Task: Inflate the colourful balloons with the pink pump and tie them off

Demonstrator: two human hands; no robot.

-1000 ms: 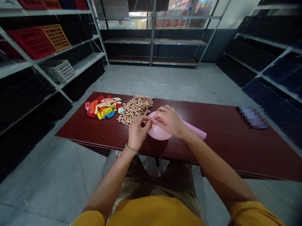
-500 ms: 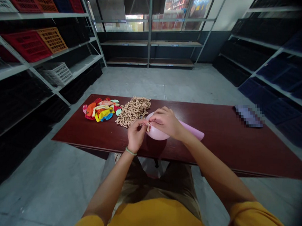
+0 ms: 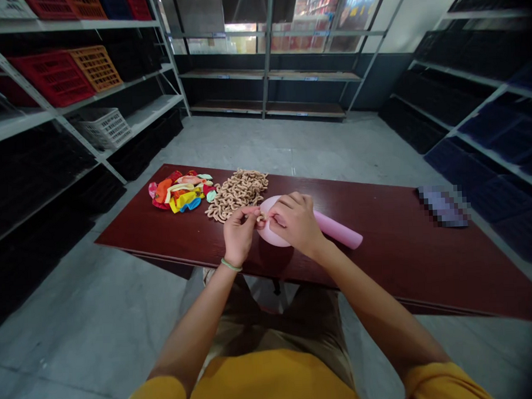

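A round, inflated pink balloon (image 3: 274, 237) is at the front edge of the brown table, partly hidden by my fingers. My left hand (image 3: 239, 235) is closed in a pinch on a small tan curved piece (image 3: 261, 218) at the balloon's neck. My right hand (image 3: 297, 221) is also closed, its fingertips pinching the balloon's neck beside that piece. The exact grip between the fingertips is partly hidden. Behind my left hand lies a heap of similar tan curved pieces (image 3: 239, 192). A pink tube (image 3: 340, 230) lies just right of the balloon.
Flat balloons in several colours (image 3: 181, 192) lie at the table's left end. A blurred, pixelated purple-grey item (image 3: 442, 206) rests on the right of the brown table (image 3: 396, 252). Shelves with crates (image 3: 97, 68) stand at the left, more racks at the right and back.
The fingers of my right hand have curled further and shifted slightly at the balloon's neck. The tan piece between my hands has turned and moved up a little. The view has shifted slightly.
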